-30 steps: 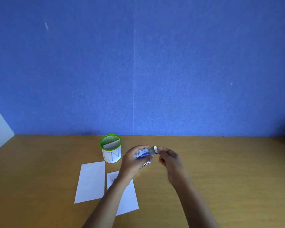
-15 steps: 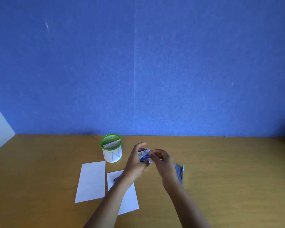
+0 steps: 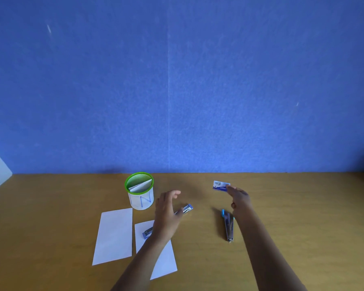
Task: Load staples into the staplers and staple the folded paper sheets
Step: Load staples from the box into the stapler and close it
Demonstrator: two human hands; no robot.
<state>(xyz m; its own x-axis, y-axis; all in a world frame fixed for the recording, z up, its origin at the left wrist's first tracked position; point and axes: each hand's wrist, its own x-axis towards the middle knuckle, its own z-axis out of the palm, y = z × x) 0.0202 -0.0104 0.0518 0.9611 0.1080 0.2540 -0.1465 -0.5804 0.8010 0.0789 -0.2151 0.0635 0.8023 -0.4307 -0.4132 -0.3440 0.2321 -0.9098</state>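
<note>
Stapler mid-part behind L hand; contact unclear.

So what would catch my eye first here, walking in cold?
Probably the huge blue wall, then two hands over the wooden desk: the left hand hangs open over a stapler, while the right hand touches a small staple box farther back. A green-rimmed cup holding folded paper stands left of them, with two white sheets in front of it.

Wooden table: green-rimmed pen cup stands toward the far edge, left sheet and right sheet nearer the front edge. One stapler lies right of centre. A second stapler lies partly over the right sheet.
</note>
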